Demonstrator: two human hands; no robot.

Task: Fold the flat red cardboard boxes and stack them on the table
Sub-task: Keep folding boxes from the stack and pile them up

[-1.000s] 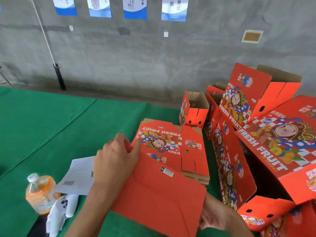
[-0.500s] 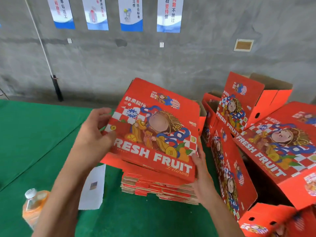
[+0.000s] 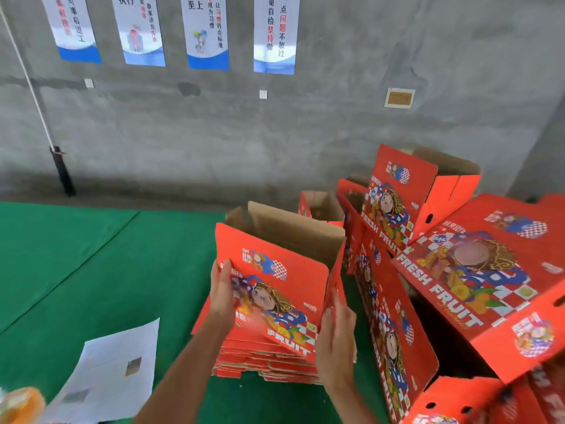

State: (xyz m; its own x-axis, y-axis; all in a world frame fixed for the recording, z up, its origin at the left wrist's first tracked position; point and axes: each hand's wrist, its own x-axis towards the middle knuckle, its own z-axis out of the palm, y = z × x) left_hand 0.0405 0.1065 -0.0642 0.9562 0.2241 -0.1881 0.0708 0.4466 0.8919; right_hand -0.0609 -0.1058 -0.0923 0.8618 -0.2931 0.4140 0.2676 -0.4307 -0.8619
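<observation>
The green-covered counter [image 3: 91,270] carries everything here, and the biggest mass on it is the heap of folded red cardboard boxes [image 3: 477,270] at the right, printed "FRESH FRUIT". They lean and lie on one another at loose angles, some with brown insides showing, so several boxes look done, though the heap reads as a jumble more than a tidy stack. How many there are cannot be counted, since they hide one another.

Next in size is the box in hand [image 3: 275,280], held up over the counter near the middle, just left of the heap. It is partly opened: its printed red panel faces the camera and brown inner walls stand open behind. Its bottom is out of sight, so whether the flaps are locked cannot be told. By my judgement this one is mid-fold.

Directly beneath it lies the stack of flat boxes [image 3: 266,359], many layers deep, so a good share of the work appears to remain.

The left hand [image 3: 223,298] holds the box's left edge, fingers laid up along the printed panel with the thumb hidden behind. The right hand [image 3: 336,335] is at the lower right corner, fingers fairly straight against the side panel; how firmly it grips is unclear.

A printed sheet of paper [image 3: 110,371] lies at the lower left, and an orange bottle [image 3: 18,405] sits blurred in the corner.
</observation>
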